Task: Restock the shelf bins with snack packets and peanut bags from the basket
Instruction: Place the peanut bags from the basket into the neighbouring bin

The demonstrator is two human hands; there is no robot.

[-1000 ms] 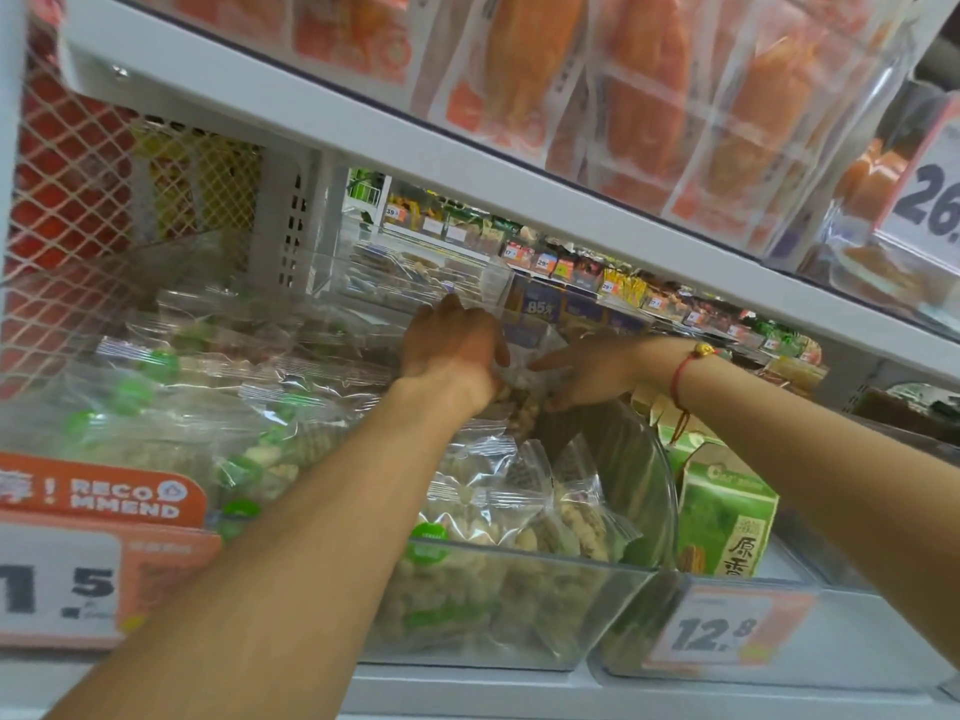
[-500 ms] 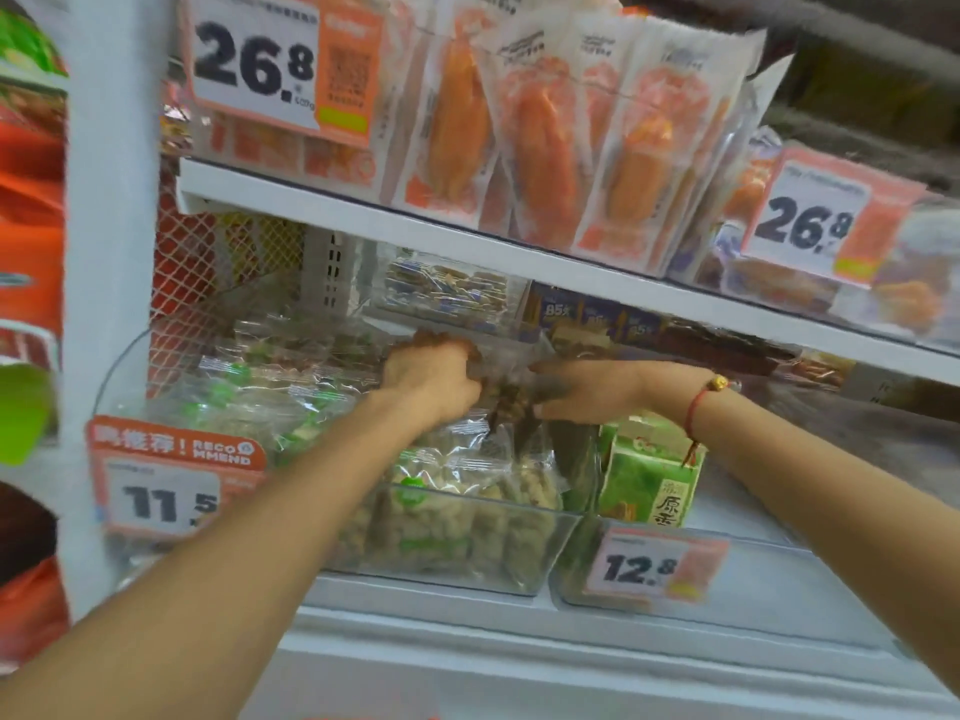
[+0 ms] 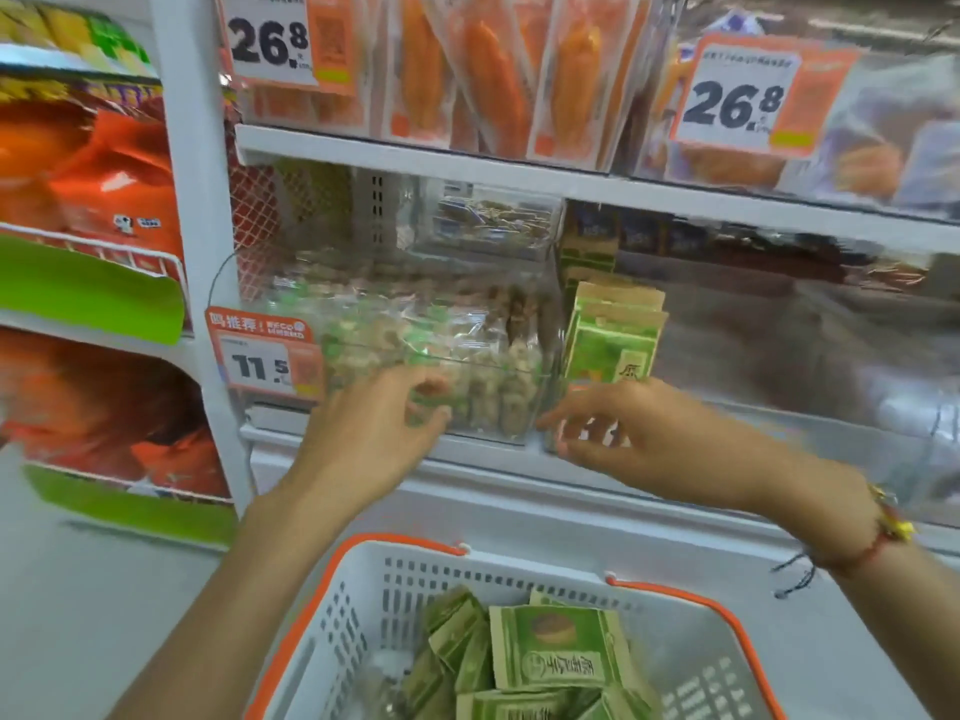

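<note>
Both hands empty, grip loose: left hand (image 3: 374,433), right hand (image 3: 623,433) before peanut bin (image 3: 488,402); basket (image 3: 363,605) below.

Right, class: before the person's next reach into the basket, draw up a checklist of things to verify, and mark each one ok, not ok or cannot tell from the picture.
1. Left hand free to pick: ok, fingers loose, holding nothing.
2. Right hand free: ok, fingers spread, holding nothing.
3. Stock left in the basket: ok, green packets lie piled inside.
4. Room in the peanut bin: not ok, clear bags fill it to the rim.
5. Room in the bin beside it, holding upright green packets: cannot tell, its right part is blurred.
6. Peanut bags left in the basket: cannot tell, only green packets show clearly.
</note>
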